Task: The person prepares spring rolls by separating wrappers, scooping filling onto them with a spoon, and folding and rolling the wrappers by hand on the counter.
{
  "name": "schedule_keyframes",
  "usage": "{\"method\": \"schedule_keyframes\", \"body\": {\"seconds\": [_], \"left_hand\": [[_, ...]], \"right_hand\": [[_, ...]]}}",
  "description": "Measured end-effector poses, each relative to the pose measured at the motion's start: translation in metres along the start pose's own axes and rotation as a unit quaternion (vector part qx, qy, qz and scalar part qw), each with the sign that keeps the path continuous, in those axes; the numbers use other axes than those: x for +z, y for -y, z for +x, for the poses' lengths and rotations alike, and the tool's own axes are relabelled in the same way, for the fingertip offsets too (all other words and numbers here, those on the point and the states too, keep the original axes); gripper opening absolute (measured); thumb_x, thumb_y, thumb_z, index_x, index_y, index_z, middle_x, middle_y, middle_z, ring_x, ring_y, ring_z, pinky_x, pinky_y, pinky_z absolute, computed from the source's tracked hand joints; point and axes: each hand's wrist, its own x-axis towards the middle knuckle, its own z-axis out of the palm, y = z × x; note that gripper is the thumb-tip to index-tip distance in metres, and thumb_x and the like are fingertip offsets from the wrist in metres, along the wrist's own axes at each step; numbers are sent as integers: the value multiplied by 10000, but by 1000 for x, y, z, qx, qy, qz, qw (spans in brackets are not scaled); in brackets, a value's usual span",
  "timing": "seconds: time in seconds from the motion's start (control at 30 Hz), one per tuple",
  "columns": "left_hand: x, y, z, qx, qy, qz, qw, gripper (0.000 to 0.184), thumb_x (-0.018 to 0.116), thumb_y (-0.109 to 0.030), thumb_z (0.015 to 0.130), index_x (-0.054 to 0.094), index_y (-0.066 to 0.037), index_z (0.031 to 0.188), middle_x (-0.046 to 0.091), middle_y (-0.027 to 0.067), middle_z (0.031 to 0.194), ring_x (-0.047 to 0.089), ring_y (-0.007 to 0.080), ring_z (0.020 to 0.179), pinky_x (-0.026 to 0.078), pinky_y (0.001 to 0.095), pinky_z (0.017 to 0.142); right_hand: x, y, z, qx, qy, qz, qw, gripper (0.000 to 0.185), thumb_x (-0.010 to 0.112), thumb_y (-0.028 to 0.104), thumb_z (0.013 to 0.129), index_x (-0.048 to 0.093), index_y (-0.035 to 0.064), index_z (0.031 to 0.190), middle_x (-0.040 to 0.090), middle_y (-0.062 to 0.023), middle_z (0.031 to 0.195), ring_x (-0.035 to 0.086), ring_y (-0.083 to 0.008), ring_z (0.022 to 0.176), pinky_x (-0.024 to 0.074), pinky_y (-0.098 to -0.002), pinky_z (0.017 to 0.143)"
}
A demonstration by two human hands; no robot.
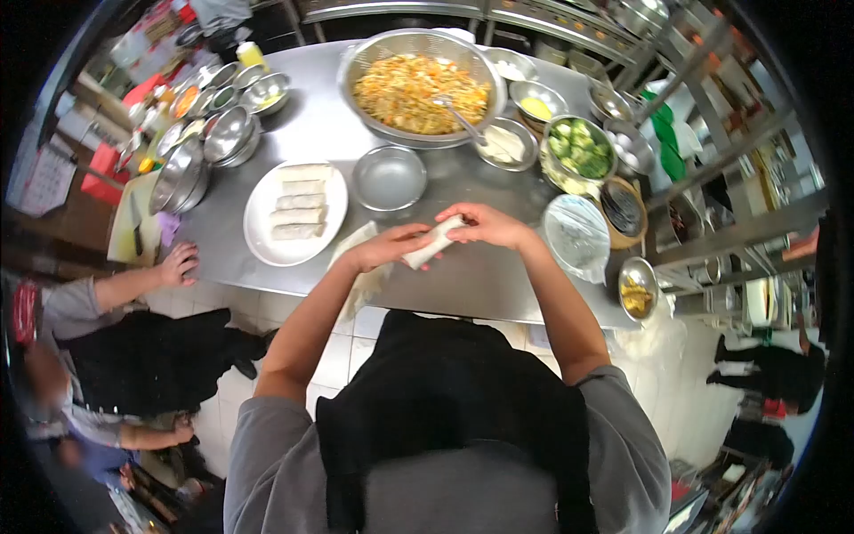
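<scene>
A pale, uncooked spring roll (431, 248) is held at a tilt above the steel table between my two hands. My left hand (397, 245) grips its lower left side, while my right hand (481, 224) has its fingers around the upper right end. To the left, a white oval plate (259, 240) bears several similar rolls (300, 201) laid in a column. Just beyond my hands stands a steel bowl (390, 178). Under my left forearm, a pale sheet or cloth (363, 283) hangs over the table's front edge.
A big colander (354, 109) of shredded vegetable filling with a spoon stands at the back. Bowls of broccoli (581, 149) and a plastic-covered white container (576, 233) are on the right. Stacked steel bowls (229, 135) are at the left, where another person's hand (180, 264) rests by the table edge.
</scene>
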Motion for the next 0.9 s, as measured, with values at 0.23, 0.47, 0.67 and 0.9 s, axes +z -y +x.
{"method": "schedule_keyframes", "body": {"seconds": [0.23,0.47,0.67,0.9], "left_hand": [[14,15,-26,115,-226,260,932,594,794,-353,833,548,-43,1277,640,88,1026,607,181,888,486,320,796],[-65,-3,-108,103,-326,419,841,535,794,-299,806,603,-48,1237,660,120,1082,651,229,929,520,368,814],[-169,-40,-140,37,-349,599,720,503,772,-208,770,625,-160,1249,627,92,1185,646,335,1026,518,443,893],[-216,-21,-105,18,-254,673,695,522,776,-195,772,574,-160,1253,659,68,1211,608,290,1146,402,456,1020]], "right_hand": [[42,48,28,38,-47,-38,997,647,798,290,858,497,68,1386,656,-62,964,588,-116,780,490,-278,697],[63,74,29,-6,-118,-125,985,848,818,352,826,377,98,1505,593,-172,1235,629,-209,925,527,-343,835],[62,42,2,22,-156,-129,979,808,794,371,842,401,117,1500,580,-189,1261,625,-232,951,529,-354,843],[72,16,-47,74,-233,-82,966,749,772,285,871,402,114,1499,603,-192,1238,631,-239,951,529,-359,844]]}}
